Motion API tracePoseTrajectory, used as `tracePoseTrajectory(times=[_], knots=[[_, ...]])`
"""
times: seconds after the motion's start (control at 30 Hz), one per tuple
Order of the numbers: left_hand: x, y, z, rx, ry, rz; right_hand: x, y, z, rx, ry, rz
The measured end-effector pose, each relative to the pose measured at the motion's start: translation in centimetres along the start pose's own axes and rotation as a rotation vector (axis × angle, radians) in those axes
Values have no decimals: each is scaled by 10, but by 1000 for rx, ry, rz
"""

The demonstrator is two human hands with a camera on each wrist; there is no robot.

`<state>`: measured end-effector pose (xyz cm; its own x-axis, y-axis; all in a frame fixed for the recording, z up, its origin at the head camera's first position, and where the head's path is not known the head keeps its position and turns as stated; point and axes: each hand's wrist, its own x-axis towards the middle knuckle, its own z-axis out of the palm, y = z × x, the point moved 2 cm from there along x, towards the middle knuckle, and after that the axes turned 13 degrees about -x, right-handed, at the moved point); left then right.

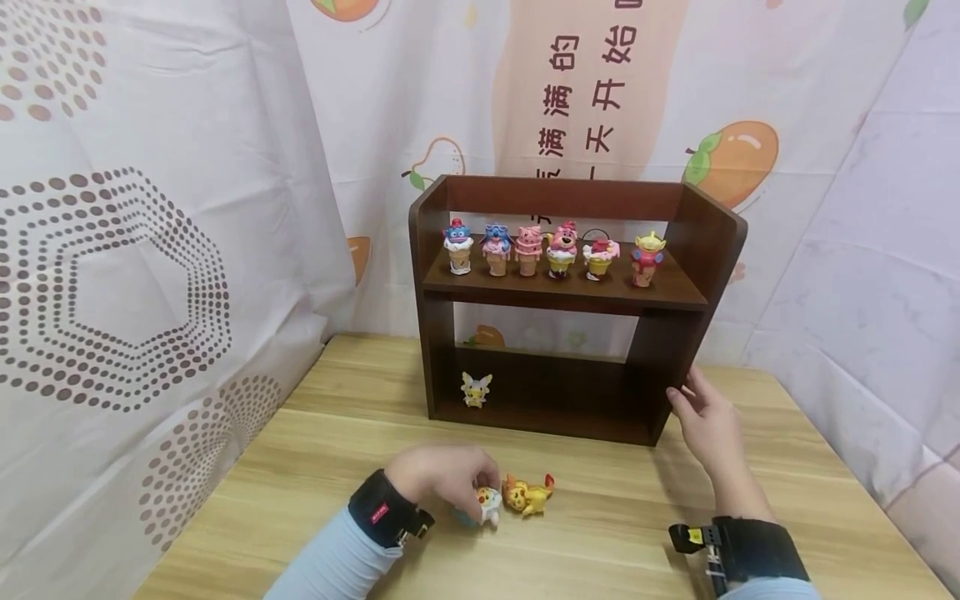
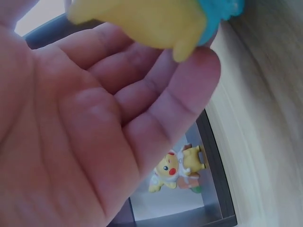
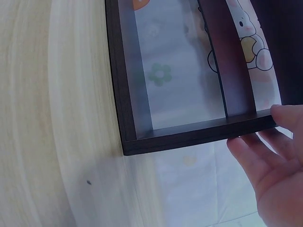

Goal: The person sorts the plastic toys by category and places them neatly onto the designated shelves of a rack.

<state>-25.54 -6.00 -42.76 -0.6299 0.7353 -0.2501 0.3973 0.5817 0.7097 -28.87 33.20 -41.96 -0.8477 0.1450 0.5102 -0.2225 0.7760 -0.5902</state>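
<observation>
While the left hand (image 1: 442, 477) sits low centre on the counter (image 1: 615, 533), its fingers are curled round a small white-and-yellow figure (image 1: 487, 502) (blue base toward the wrist). An orange figure (image 1: 528, 493) lies on its side just right of it, long axis left-right. Right hand (image 1: 705, 421) touches the shelf (image 1: 678, 333), fingers relaxed.

We count six ice-cream cone figurines (image 1: 553, 251) on the upper board of one dark wooden shelf (image 1: 693, 250), one small yellow figure (image 1: 476, 389) on its lower board, and two figures on one wooden table (image 1: 615, 533): a white-and-yellow one (image 1: 489, 502) and an orange-yellow one (image 1: 528, 494).
</observation>
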Motion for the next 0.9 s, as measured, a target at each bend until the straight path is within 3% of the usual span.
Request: tracePoseTrajectory(times=[0.2, 0.53, 0.9], knots=[[-4, -4, -10, 9, 74, -5, 1, -1, 1, -3, 1, -7], [-6, -8, -32, -3, 230, 180, 1, -2, -1, 3, 0, 3], [-11, 0, -48, -55, 460, 304, 1, -2, -1, -8, 0, -9]])
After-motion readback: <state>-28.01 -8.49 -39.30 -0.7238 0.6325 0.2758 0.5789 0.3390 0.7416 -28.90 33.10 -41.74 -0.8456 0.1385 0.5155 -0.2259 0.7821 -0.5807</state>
